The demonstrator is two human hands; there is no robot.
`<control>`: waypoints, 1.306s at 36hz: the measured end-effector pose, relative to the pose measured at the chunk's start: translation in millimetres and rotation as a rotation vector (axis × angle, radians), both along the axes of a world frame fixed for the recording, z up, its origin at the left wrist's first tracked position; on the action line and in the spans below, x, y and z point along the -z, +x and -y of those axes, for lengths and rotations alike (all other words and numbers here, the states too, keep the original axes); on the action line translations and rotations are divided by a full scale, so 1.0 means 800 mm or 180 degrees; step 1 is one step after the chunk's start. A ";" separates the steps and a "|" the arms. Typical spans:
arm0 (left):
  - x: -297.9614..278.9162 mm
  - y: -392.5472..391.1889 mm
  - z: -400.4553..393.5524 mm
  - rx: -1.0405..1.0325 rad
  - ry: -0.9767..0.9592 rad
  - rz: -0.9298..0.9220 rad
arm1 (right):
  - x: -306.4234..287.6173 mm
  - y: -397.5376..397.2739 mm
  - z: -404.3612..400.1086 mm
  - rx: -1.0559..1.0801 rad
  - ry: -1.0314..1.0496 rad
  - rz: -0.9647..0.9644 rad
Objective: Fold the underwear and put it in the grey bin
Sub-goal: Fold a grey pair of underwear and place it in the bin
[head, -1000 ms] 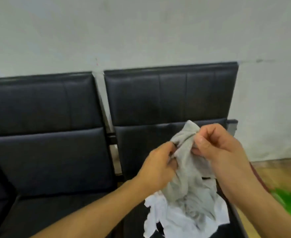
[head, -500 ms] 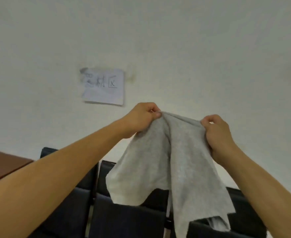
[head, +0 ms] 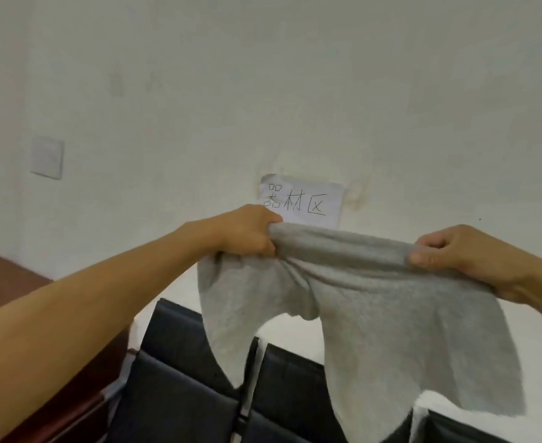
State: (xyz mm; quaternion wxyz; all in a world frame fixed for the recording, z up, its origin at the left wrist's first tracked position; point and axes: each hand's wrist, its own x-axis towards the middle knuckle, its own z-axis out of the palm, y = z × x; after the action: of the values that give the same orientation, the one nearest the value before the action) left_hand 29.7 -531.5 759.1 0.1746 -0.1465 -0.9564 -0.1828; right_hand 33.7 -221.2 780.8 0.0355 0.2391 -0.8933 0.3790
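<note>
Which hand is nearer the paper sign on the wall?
Left. The left hand grips the underwear just below the sign's lower left corner, overlapping it in view. The right hand grips the other end, well off to the sign's right.

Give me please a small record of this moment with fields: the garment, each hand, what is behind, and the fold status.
garment: grey soft cotton underwear, held up in the air, spread wide, legs hanging down
left hand: left hand grips the top edge at one end
right hand: right hand pinches the top edge at the other end
behind: white paper sign with handwritten characters on the wall; black padded leather chairs below
fold status: not yet folded
grey bin: not in view
</note>
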 end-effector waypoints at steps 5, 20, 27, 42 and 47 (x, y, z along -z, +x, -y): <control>0.005 -0.010 0.053 0.0012 0.1078 0.0145 | -0.006 -0.015 0.022 0.0457 -0.0054 -0.0335; -0.027 -0.047 -0.010 0.1503 0.3737 0.1048 | 0.006 -0.009 0.184 -0.0106 -0.0166 -0.0723; -0.021 -0.059 -0.008 0.1722 0.3879 0.1250 | 0.017 -0.035 0.165 -0.0026 -0.0579 -0.0397; 0.017 -0.127 0.027 0.0248 0.1422 0.0401 | 0.014 -0.084 0.105 0.0755 -0.1856 -0.0440; 0.019 -0.152 0.024 0.0075 0.1137 0.0076 | 0.008 -0.082 0.075 0.0567 -0.0823 -0.0253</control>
State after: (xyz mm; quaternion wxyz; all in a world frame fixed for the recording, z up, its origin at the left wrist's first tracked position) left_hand -91.6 -551.1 743.6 0.1843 -0.1222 -0.9089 -0.3535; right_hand -31.9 -281.5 774.2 0.1347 0.1672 -0.8526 0.4764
